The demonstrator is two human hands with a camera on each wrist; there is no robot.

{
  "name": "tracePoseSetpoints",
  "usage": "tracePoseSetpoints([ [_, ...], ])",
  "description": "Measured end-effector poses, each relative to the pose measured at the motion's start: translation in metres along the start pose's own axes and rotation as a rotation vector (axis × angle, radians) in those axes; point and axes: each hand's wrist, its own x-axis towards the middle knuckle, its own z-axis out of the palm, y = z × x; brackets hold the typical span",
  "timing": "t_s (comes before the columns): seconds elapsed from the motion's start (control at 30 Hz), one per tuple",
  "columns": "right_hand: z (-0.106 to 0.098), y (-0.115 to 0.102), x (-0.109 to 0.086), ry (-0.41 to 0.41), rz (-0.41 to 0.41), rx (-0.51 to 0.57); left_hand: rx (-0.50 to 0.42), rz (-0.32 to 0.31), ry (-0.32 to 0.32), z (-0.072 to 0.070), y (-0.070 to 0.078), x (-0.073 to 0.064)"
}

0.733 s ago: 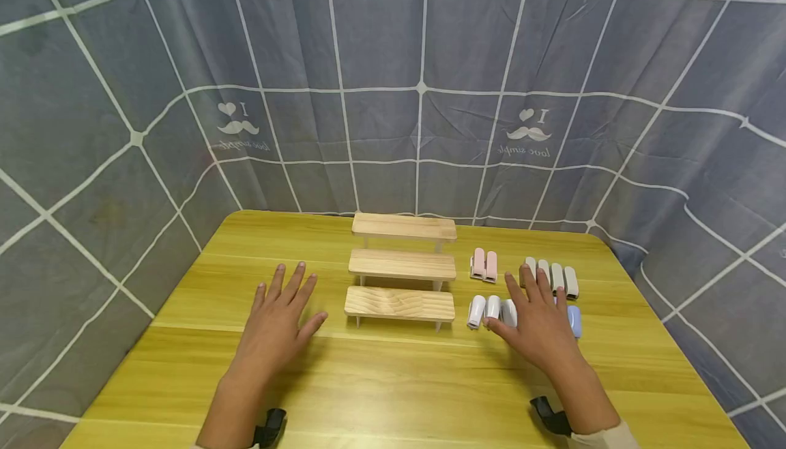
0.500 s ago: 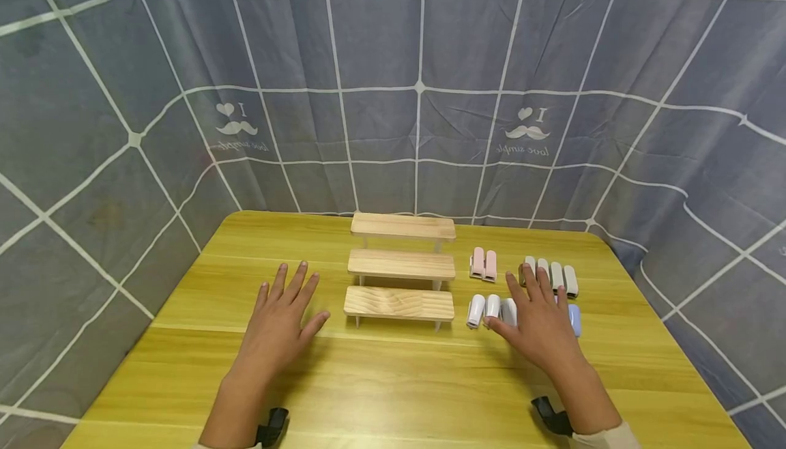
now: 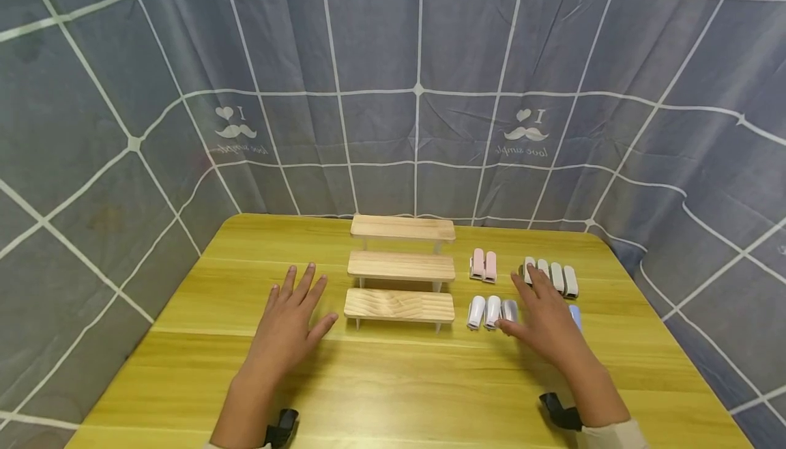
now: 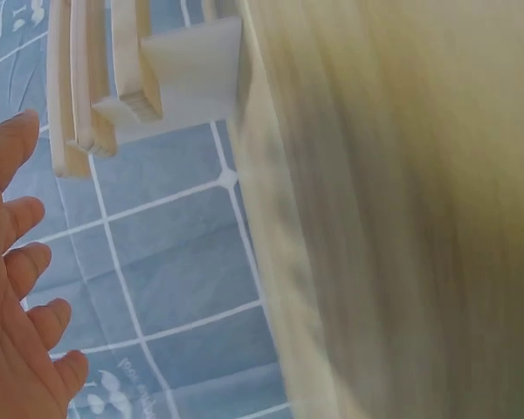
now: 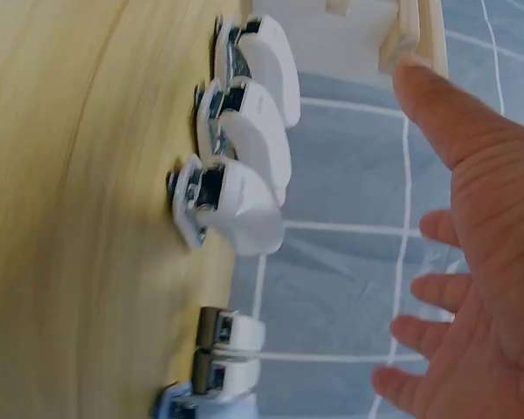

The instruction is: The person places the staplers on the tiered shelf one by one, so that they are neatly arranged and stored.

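Three-step wooden stand [image 3: 401,266] on yellow wood-grain surface [image 3: 393,381]; clock centred on stand, 12 toward far edge. Steps rising toward 12, pale legs beneath.

Left hand [image 3: 287,326] at 8 o'clock, spread, fingers straight and parted, thumb out toward 2. In the air above surface, nearest to front step, apart from it. In left wrist view: same hand at 8, stand at 10 to 11, surface at 3, blurred.

Right hand [image 3: 551,326] at 4, also spread, fingers parted, thumb toward 10. Above small stapler-like pieces, clear gap to them in right wrist view.

Around it: pink pair [image 3: 477,263] at 3, side by side; pale grey row of four [image 3: 556,277] also at 3, farther out, nearest one partly behind fingertips; white trio [image 3: 492,311] at 4, just beside thumb in head view; blue piece [image 3: 576,316] between 3 and 4, partly covered by right hand. In right wrist view: white trio near 12, levers curved, metal parts visible; two boxy pale pieces [image 5: 244,336] at 6, row hard to tell.

Black fittings [image 3: 282,427] below both wrists. Light sleeve [image 3: 614,434] at right forearm. Grey-blue curtain [image 3: 454,46] at 12, white grid lines, heart and moustache prints.
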Motion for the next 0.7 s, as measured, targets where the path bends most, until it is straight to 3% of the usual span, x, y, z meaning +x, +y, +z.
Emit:
tracePoseSetpoints([
  [0.17,0.005,0.011,-0.001,-0.005,-0.019,0.101,-0.140,-0.001,0.035,0.009,0.003,0.003],
  [0.37,0.014,0.021,-0.002,-0.063,0.016,0.190,-0.245,-0.006,0.060,0.020,0.009,0.005],
  [0.53,0.020,0.027,-0.005,-0.110,0.081,0.284,-0.315,-0.019,0.048,0.028,0.017,0.006],
  [0.7,0.025,0.030,-0.006,-0.118,0.091,0.325,-0.480,-0.053,0.036,0.035,0.022,0.007],
])
